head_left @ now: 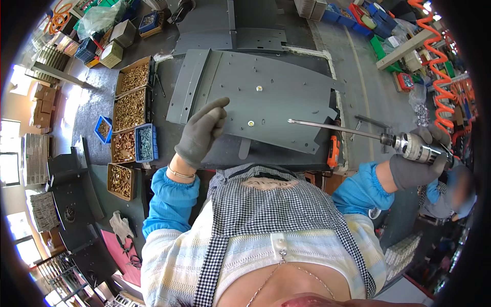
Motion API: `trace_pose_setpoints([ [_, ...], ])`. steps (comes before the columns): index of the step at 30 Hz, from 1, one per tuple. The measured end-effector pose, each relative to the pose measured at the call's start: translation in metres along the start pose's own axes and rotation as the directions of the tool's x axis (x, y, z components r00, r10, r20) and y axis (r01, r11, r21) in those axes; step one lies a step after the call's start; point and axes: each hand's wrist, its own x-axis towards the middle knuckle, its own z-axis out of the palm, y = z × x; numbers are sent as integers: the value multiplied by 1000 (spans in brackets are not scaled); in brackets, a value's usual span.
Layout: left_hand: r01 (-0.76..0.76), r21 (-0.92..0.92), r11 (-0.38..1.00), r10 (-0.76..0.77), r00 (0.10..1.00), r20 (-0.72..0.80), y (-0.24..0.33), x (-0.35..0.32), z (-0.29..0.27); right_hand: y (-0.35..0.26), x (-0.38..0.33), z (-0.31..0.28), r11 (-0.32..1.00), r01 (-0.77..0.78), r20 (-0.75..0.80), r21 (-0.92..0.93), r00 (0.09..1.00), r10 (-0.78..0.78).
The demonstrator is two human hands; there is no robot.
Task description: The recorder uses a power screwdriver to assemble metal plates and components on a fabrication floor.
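Well to the left of your left hand [202, 132], cardboard boxes of brass screws [130, 108] stand in a row along the worktop [230, 151], with a small blue bin of silvery screws [146, 143] just beside them. Your left hand, in a grey glove, rests on the near left part of the grey sheet-metal panel [266, 97], fingers loosely curled together and gripping nothing. Two screws [250, 123] sit in the panel just right of that hand. Further right, a long screwdriver bit [332, 128] reaches from the power driver [414, 146], its tip hanging over the panel near those screws. Your right hand [417, 163], gloved too, is wrapped tight around the driver, off the right edge of the worktop.
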Motion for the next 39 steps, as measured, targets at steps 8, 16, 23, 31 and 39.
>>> trace_pose_setpoints([
  [8, 101, -932, 348, 64, 989, 131, -21, 14, 62, 72, 18, 14, 953, 72, -225, -293, 964, -142],
  [16, 125, -955, 270, 72, 986, 149, -28, 13, 71, 106, 14, 21, 909, 55, -278, -413, 943, -183],
  [23, 31, -889, 457, -69, 998, -1, -11, 12, 85, 96, 13, -1, 912, 9, -278, -410, 951, -134],
  [31, 22, -710, 704, -139, 985, -107, -13, 21, 89, 95, 6, 16, 948, -8, -262, -317, 962, -80],
  [39, 57, -722, 690, -170, 982, -86, -4, 17, 91, 99, 3, 6, 899, -22, -360, -437, 920, -152],
])
